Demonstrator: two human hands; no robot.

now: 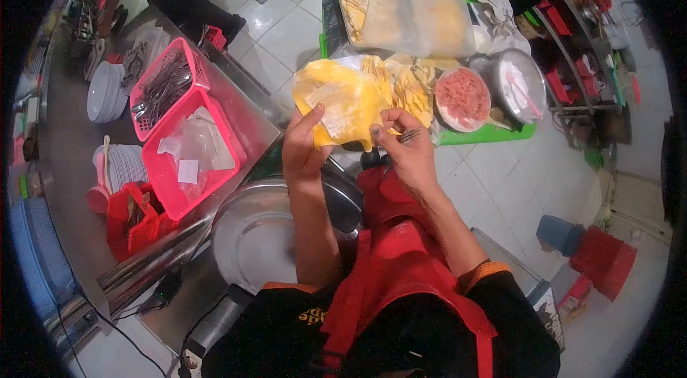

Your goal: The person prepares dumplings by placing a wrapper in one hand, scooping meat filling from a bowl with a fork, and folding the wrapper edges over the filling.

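Observation:
A floury yellow dough sheet [340, 102] is held up in front of me, apparently with more sheets layered at its right. My left hand [306, 145] grips its lower left edge, thumb on top and fingers underneath. With thumb and fingers closed, my right hand [409, 149] pinches the lower right corner. Just beyond lies a pile of folded yellow dough sheets [411, 88]. To its right stands a bowl of pink minced meat [463, 97], and beside that a metal bowl [535, 95] with white contents and a pink-handled utensil.
A green board [494, 136] lies under the bowls. Behind the pile is a plastic-covered tray [401, 13] of dough sheets. At left, pink baskets [193, 195] hold cutlery and plastic bags near stacked white plates [106, 95]. A large round metal lid [250, 235] sits below my left forearm.

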